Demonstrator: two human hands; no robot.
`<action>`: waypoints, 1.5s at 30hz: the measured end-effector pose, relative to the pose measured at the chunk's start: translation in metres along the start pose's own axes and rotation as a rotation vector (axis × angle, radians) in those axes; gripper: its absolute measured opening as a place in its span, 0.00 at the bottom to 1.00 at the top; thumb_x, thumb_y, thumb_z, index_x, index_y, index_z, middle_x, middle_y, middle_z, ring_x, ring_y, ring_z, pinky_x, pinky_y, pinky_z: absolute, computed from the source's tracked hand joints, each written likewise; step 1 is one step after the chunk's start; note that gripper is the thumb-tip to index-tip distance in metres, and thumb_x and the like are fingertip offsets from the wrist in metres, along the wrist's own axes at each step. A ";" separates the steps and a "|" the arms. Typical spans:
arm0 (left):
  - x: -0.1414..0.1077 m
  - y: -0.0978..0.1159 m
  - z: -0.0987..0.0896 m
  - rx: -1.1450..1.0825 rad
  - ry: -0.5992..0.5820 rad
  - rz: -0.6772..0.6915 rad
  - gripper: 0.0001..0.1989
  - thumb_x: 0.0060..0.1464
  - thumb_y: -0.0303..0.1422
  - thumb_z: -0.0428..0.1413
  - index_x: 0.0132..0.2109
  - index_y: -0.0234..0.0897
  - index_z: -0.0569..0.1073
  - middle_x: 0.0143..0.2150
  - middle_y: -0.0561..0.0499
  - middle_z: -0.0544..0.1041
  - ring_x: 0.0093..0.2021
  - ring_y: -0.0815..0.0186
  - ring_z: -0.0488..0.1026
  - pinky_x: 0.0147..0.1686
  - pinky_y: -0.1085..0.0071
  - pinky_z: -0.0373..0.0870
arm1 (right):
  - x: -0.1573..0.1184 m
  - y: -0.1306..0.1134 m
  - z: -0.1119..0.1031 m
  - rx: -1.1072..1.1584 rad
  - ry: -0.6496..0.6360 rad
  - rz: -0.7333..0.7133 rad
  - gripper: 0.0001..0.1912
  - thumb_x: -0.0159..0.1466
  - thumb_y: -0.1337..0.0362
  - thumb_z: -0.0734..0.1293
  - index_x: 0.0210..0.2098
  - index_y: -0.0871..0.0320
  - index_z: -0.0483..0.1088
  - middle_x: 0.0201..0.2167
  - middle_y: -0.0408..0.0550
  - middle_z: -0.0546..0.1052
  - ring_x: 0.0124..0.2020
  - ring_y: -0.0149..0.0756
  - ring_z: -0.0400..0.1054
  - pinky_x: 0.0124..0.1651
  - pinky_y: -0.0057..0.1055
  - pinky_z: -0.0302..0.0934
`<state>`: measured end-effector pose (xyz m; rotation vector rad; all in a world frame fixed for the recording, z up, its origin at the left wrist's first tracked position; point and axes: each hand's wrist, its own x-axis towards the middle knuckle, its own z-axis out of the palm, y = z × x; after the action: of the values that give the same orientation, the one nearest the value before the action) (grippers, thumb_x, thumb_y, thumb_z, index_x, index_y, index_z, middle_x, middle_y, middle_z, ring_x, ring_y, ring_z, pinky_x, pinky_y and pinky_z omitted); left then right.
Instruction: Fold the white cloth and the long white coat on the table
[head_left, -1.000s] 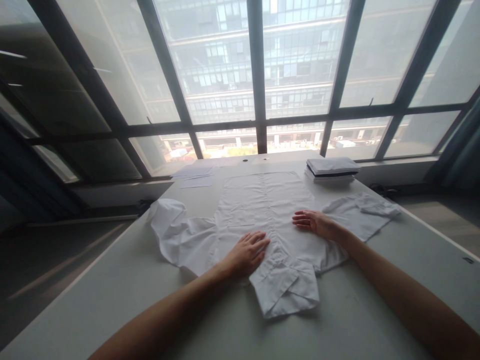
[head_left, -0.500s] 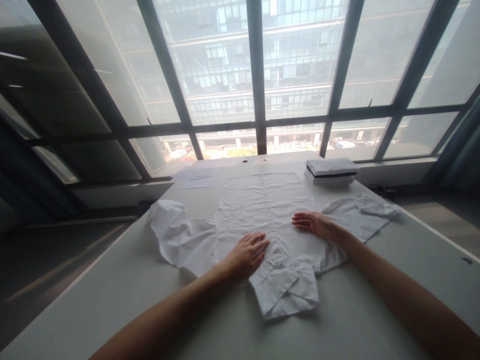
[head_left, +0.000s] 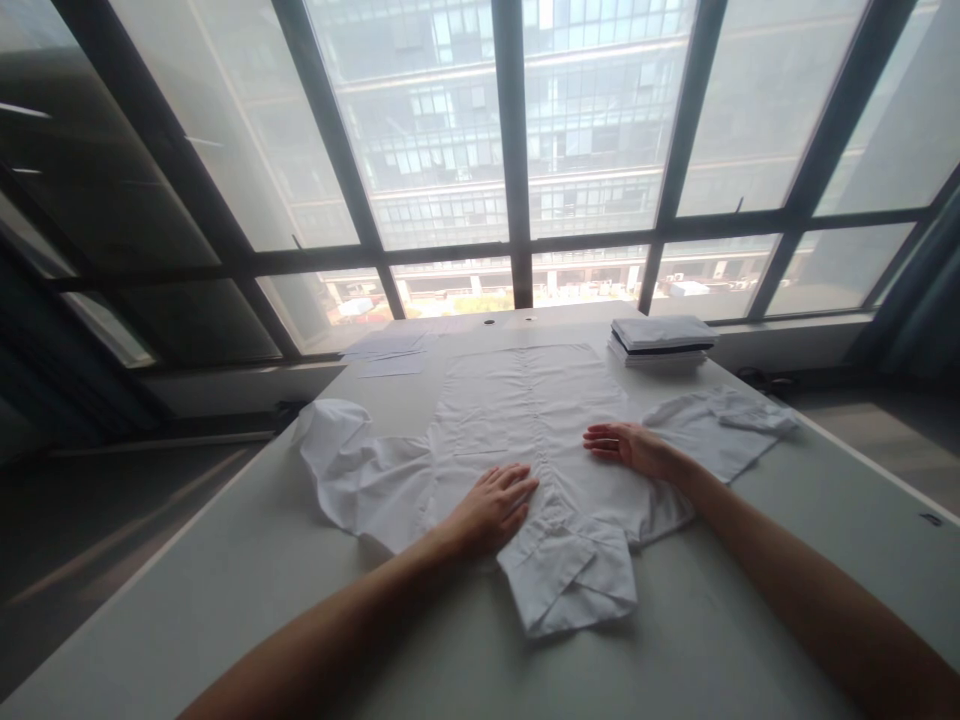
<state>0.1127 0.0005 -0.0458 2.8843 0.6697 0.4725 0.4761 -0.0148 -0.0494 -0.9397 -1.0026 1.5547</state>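
Note:
A white button-up shirt (head_left: pixel 487 400) lies spread front side up, its buttoned placket running down the middle and its collar (head_left: pixel 574 580) towards me. My left hand (head_left: pixel 495 505) rests flat on the shirt just left of the placket, fingers stretched out. On the other side my right hand (head_left: pixel 630 448) lies on the chest cloth, fingers extended and slightly together. One sleeve (head_left: pixel 352 470) reaches out crumpled to the left; the other sleeve (head_left: pixel 712 430) extends to the right, its cuff folded over. Neither hand grips the cloth.
The white table (head_left: pixel 247 610) carries all of this. At its far left lie several sheets of paper (head_left: pixel 394 355). A stack of folded white cloth or papers with a dark layer (head_left: pixel 664 340) stands far right. Large windows (head_left: pixel 435 120) rise behind the table.

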 end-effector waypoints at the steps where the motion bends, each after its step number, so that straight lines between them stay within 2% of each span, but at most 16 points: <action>1: 0.000 0.000 0.000 0.001 -0.002 0.000 0.23 0.67 0.33 0.52 0.68 0.43 0.68 0.69 0.41 0.67 0.70 0.52 0.63 0.69 0.48 0.61 | 0.000 0.000 0.000 0.001 0.001 -0.001 0.11 0.65 0.59 0.70 0.44 0.58 0.78 0.49 0.59 0.81 0.53 0.50 0.76 0.69 0.53 0.58; 15: 0.000 0.002 -0.002 0.002 -0.026 -0.018 0.24 0.67 0.32 0.53 0.67 0.42 0.68 0.70 0.41 0.67 0.70 0.51 0.62 0.69 0.47 0.60 | 0.001 0.002 -0.002 0.018 -0.007 0.004 0.11 0.66 0.60 0.69 0.45 0.59 0.78 0.50 0.59 0.81 0.54 0.48 0.76 0.68 0.51 0.60; 21: 0.000 0.000 0.000 0.004 -0.009 -0.014 0.23 0.67 0.32 0.53 0.67 0.43 0.69 0.69 0.41 0.67 0.70 0.52 0.62 0.69 0.48 0.60 | 0.005 0.004 -0.009 0.036 -0.002 -0.004 0.13 0.67 0.59 0.69 0.48 0.57 0.76 0.53 0.59 0.79 0.55 0.48 0.75 0.67 0.51 0.62; 24: 0.000 0.000 0.001 0.004 0.005 -0.009 0.23 0.66 0.32 0.53 0.67 0.43 0.69 0.69 0.41 0.68 0.70 0.52 0.63 0.69 0.48 0.60 | 0.010 0.006 -0.014 0.034 0.165 -0.076 0.10 0.66 0.61 0.69 0.46 0.55 0.76 0.52 0.56 0.80 0.57 0.46 0.74 0.68 0.50 0.61; 26: 0.000 0.000 0.001 0.004 0.000 -0.014 0.23 0.66 0.32 0.53 0.67 0.43 0.69 0.69 0.41 0.68 0.70 0.52 0.63 0.69 0.48 0.60 | 0.012 0.005 -0.013 0.006 0.321 -0.150 0.07 0.65 0.62 0.70 0.43 0.52 0.76 0.53 0.53 0.80 0.61 0.44 0.70 0.70 0.48 0.58; 27: 0.000 0.000 0.000 0.004 -0.007 -0.017 0.23 0.66 0.32 0.54 0.67 0.43 0.69 0.69 0.41 0.68 0.70 0.52 0.63 0.69 0.48 0.60 | 0.012 0.003 -0.011 -0.002 0.357 -0.180 0.07 0.65 0.61 0.70 0.43 0.51 0.77 0.56 0.51 0.79 0.64 0.44 0.67 0.71 0.48 0.57; 29: 0.000 0.001 -0.001 0.004 -0.014 -0.020 0.23 0.66 0.32 0.54 0.67 0.43 0.69 0.69 0.41 0.68 0.70 0.52 0.63 0.69 0.48 0.60 | 0.008 0.000 -0.003 0.008 0.298 -0.211 0.09 0.66 0.58 0.69 0.45 0.50 0.77 0.60 0.49 0.76 0.67 0.45 0.64 0.71 0.49 0.56; 31: 0.000 0.001 -0.001 0.005 -0.013 -0.015 0.23 0.67 0.32 0.53 0.67 0.42 0.69 0.69 0.42 0.68 0.70 0.52 0.63 0.69 0.48 0.60 | 0.002 -0.004 0.007 0.032 0.131 -0.192 0.14 0.68 0.53 0.67 0.48 0.51 0.77 0.62 0.50 0.75 0.66 0.47 0.66 0.70 0.51 0.56; 34: 0.000 0.001 0.000 0.005 -0.006 -0.006 0.23 0.67 0.32 0.53 0.67 0.42 0.69 0.69 0.41 0.67 0.70 0.52 0.63 0.69 0.48 0.60 | -0.007 -0.007 0.017 0.014 -0.089 -0.049 0.21 0.70 0.48 0.63 0.54 0.53 0.76 0.60 0.54 0.76 0.62 0.48 0.70 0.70 0.51 0.55; 37: 0.000 0.000 0.000 0.003 -0.007 -0.006 0.23 0.66 0.32 0.53 0.67 0.42 0.69 0.69 0.41 0.67 0.70 0.51 0.63 0.69 0.48 0.60 | -0.008 -0.005 0.014 -0.019 -0.174 0.087 0.22 0.72 0.48 0.61 0.54 0.56 0.75 0.57 0.57 0.78 0.60 0.47 0.72 0.71 0.50 0.55; 40: 0.000 0.000 -0.001 -0.003 -0.005 -0.008 0.23 0.66 0.32 0.53 0.67 0.42 0.69 0.69 0.41 0.67 0.70 0.51 0.63 0.69 0.48 0.61 | -0.003 -0.001 0.002 0.008 -0.105 0.090 0.20 0.72 0.51 0.61 0.52 0.57 0.75 0.54 0.58 0.80 0.59 0.45 0.73 0.70 0.49 0.56; 45: 0.000 0.000 0.000 0.008 -0.022 -0.022 0.23 0.66 0.32 0.53 0.67 0.42 0.69 0.70 0.41 0.67 0.70 0.51 0.63 0.69 0.46 0.60 | 0.002 -0.014 -0.026 0.101 0.187 -0.076 0.12 0.71 0.59 0.63 0.47 0.55 0.76 0.54 0.55 0.79 0.56 0.44 0.75 0.68 0.50 0.60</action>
<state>0.1122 0.0003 -0.0460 2.8818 0.7012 0.4351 0.5046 -0.0069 -0.0457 -0.9467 -0.8111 1.4125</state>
